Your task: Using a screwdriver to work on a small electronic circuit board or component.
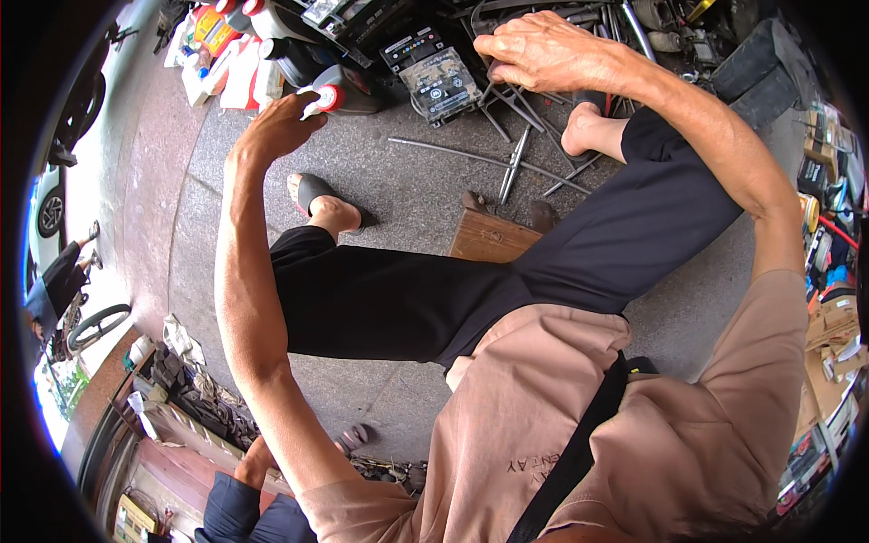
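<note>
My left hand (pixel 279 128) reaches to a dark oil jug (pixel 360 92) with a red cap (pixel 329 97). Its thumb and fingers are apart beside the cap, with something white showing between them; whether they touch the cap I cannot tell. Farther right, my right hand (pixel 541 56) is closed, its fingers curled over the edge of a heap of metal rods. Something dark shows under its fingertips, too covered to name. Between my hands stands a dark battery (pixel 439 83) with a patterned label. Crossed metal rods (pixel 514 163) lie on the floor below my right hand.
A low wooden stool (pixel 491 237) stands between my legs. Red, white and yellow bottles (pixel 215 34) crowd the far left. A black box (pixel 759 77) lies at the far right. Cartons and parts (pixel 833 326) line the right side. Another person's leg (pixel 237 507) shows at lower left.
</note>
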The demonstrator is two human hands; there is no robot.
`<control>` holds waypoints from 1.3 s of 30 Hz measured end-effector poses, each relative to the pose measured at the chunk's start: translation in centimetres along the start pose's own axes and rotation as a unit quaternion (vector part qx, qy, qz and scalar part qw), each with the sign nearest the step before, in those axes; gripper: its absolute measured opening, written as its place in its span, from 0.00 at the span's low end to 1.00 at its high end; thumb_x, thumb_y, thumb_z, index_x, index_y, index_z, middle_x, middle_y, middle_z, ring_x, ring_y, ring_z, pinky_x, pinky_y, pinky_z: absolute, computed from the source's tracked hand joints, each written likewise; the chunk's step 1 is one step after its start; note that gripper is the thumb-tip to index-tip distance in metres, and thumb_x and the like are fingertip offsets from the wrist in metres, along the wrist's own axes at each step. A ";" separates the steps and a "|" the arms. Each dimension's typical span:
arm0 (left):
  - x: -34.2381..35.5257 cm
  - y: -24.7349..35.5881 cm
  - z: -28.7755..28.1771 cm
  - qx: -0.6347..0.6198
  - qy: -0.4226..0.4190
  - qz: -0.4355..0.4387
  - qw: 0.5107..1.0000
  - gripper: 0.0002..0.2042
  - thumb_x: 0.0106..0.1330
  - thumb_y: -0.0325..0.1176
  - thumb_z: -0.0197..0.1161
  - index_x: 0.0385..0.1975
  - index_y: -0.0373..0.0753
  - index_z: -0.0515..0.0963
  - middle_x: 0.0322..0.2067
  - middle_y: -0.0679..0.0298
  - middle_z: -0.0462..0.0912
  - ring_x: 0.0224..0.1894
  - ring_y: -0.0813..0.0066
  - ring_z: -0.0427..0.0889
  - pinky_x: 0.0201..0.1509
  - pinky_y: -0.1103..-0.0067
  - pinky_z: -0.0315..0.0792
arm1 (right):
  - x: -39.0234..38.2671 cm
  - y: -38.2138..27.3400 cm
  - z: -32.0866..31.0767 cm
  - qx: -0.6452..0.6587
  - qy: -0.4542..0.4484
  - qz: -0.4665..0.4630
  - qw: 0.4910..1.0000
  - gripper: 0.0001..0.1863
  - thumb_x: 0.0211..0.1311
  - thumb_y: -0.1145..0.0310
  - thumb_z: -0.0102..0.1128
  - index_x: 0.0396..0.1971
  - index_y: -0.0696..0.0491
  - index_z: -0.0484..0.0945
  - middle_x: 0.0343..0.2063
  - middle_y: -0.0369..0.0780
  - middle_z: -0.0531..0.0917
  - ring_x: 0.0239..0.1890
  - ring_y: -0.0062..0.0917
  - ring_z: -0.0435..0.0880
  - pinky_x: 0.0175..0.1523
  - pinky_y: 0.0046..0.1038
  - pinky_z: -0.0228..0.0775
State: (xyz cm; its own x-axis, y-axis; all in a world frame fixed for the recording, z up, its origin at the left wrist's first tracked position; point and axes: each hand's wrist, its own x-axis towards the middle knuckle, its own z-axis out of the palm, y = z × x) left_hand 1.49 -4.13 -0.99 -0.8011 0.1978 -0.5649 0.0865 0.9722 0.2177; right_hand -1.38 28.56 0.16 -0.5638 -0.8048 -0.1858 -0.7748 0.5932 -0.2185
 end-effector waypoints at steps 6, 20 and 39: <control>0.2 -1.1 0.6 0.022 0.014 0.023 0.999 0.19 0.61 0.39 0.57 0.50 0.41 0.71 0.35 0.53 0.80 0.37 0.61 0.80 0.41 0.71 0.72 | 0.0 -0.2 -1.1 0.043 -0.005 0.018 0.999 0.12 0.59 0.59 0.52 0.29 0.54 0.70 0.21 0.40 0.76 0.32 0.35 0.77 0.39 0.38 0.66; 0.2 2.8 1.3 -0.221 -0.022 0.119 0.968 0.17 0.64 0.38 0.51 0.51 0.39 0.70 0.37 0.55 0.80 0.35 0.68 0.80 0.40 0.75 0.73 | -1.6 1.5 -8.3 0.328 -0.073 0.107 0.936 0.15 0.61 0.61 0.52 0.36 0.59 0.73 0.34 0.42 0.83 0.35 0.28 0.81 0.40 0.27 0.70; -0.3 4.7 0.1 -0.390 -0.156 0.153 0.895 0.13 0.58 0.30 0.58 0.39 0.29 0.75 0.29 0.56 0.82 0.31 0.70 0.82 0.36 0.79 0.76 | -2.6 2.7 -9.1 0.512 0.012 0.123 0.850 0.12 0.62 0.65 0.52 0.37 0.59 0.74 0.30 0.38 0.82 0.20 0.13 0.76 0.23 0.16 0.69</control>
State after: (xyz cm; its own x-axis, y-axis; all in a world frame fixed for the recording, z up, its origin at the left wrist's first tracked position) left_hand 2.18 0.38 0.16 -0.5962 0.5826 -0.5524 -0.2633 0.5081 0.8200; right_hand -4.62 32.07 8.78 -0.6879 -0.6470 -0.3290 0.0156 0.4399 -0.8979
